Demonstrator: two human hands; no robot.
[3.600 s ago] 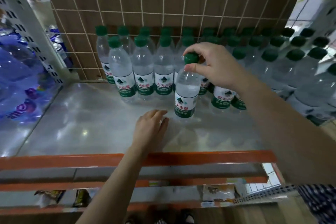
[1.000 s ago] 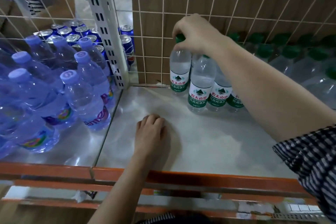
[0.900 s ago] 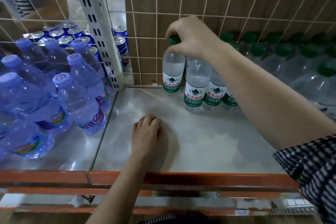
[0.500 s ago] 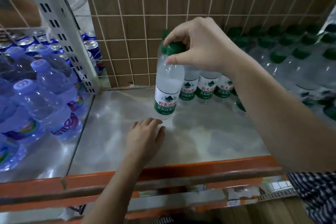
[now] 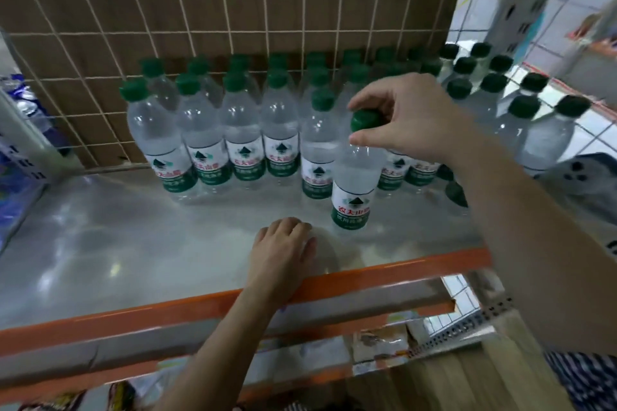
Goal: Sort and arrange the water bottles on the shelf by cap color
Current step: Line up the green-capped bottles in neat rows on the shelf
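Shelf: pale metal shelf (image 5: 117, 243), wire grid (image 5: 133, 10) behind; green-capped rows (image 5: 240, 130) upper centre
Right hand (image 5: 410, 117): pinches the cap of one water bottle (image 5: 354, 183), frame centre; base seemingly set down
Left hand (image 5: 280, 253): flat on the shelf, holding nothing
Change: bottle brought from the left rear corner to the rows' front; probably joining its colour group

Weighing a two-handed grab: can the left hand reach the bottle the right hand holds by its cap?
Probably yes. The left hand rests on the shelf just front-left of the bottle, bare shelf between; the right hand grips only its cap.
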